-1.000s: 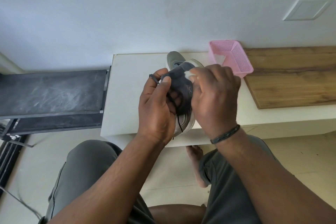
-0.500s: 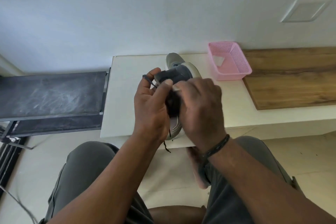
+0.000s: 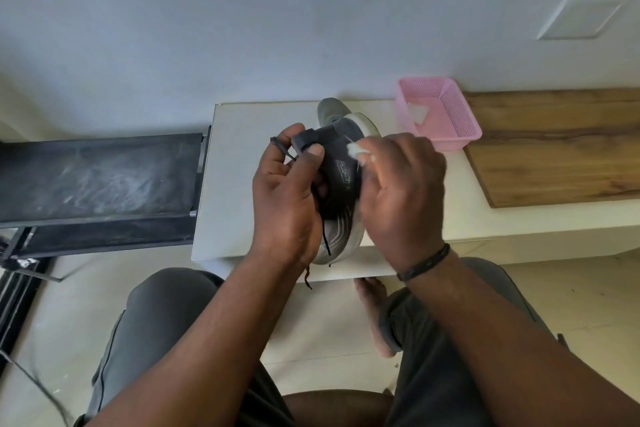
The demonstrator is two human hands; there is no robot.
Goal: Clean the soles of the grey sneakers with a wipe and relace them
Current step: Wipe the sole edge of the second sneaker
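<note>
**Wiping the sole edge of the held sneaker**

The person holds one grey sneaker (image 3: pixel 341 180) up on its side above the white table (image 3: pixel 239 163), with the heel end away from the body and the toe end towards the lap. The left hand (image 3: pixel 287 198) grips the shoe from the left: the thumb lies over the heel collar and the other fingers curl behind the upper. A dark lace (image 3: pixel 282 151) is looped around one finger of this hand, and its loose end hangs below the toe. The right hand (image 3: pixel 401 191) has its fingers curled around a small white wipe (image 3: pixel 356 151) and presses it on the white sole rim near the heel. The second sneaker (image 3: pixel 330 109) stands on the table just behind the held one, mostly hidden by it.

The step in hand seems to be the cleaning, and the relacing is not yet done. To do it well, I think the left hand should keep the shoe firm and turn it little by little, so that the wipe follows the whole rim and then the bottom. The wipe is small (only a corner shows), so it should be refolded when it gets dirty. The hanging lace should stay away from the wet sole.

A pink basket (image 3: pixel 440 114) with something white inside sits on the table to the right, beside a wooden board (image 3: pixel 561 149).
</note>
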